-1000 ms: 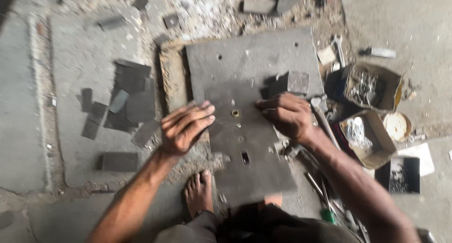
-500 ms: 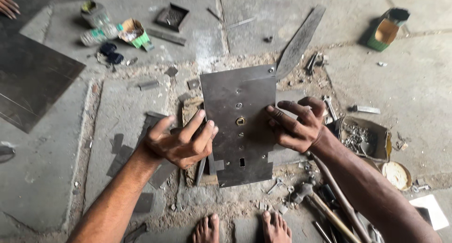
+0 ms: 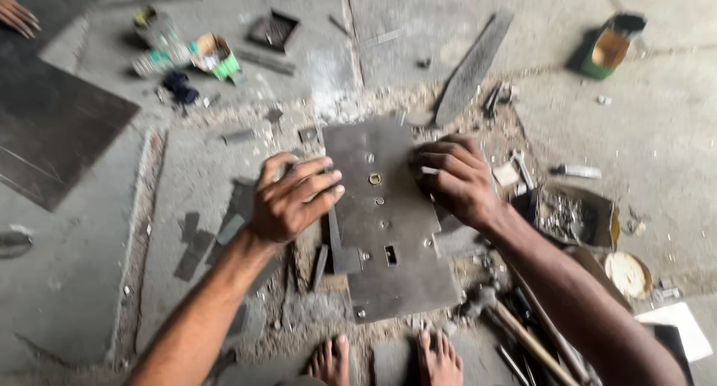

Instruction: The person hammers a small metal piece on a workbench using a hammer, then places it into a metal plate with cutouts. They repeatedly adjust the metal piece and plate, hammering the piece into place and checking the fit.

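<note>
grey rectangular steel plate with punched holes (image 3: 388, 229) flat on floor, long axis 12-to-6. left hand (image 3: 291, 199) fingers curled gripping 9 o'clock edge; right hand (image 3: 457, 178) fingers bent, clasping 3 o'clock edge.

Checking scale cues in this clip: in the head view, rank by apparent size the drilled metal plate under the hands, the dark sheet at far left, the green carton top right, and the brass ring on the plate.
1. Dark sheet, cropped by the frame
2. Drilled metal plate
3. Green carton, farther away, so true size is unsure
4. Brass ring
</note>
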